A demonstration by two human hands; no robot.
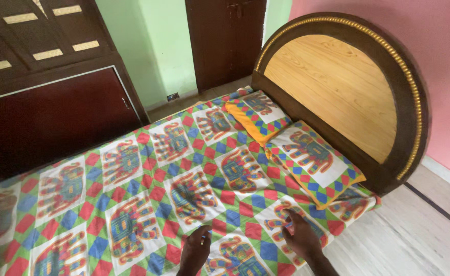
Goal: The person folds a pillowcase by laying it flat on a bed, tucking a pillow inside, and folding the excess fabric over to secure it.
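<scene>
Both my hands rest flat on a colourful patchwork bedsheet printed with elephant squares, near the bed's front edge. My left hand lies palm down with fingers slightly spread, holding nothing. My right hand presses on the sheet a little to the right, fingers apart, close to the bed's corner. Two matching pillows lie at the head of the bed: the near pillow just beyond my right hand and the far pillow behind it.
A round wooden headboard stands against a pink wall on the right. A dark wardrobe runs along the bed's far side. A dark door is set in the green wall. Pale floor lies at lower right.
</scene>
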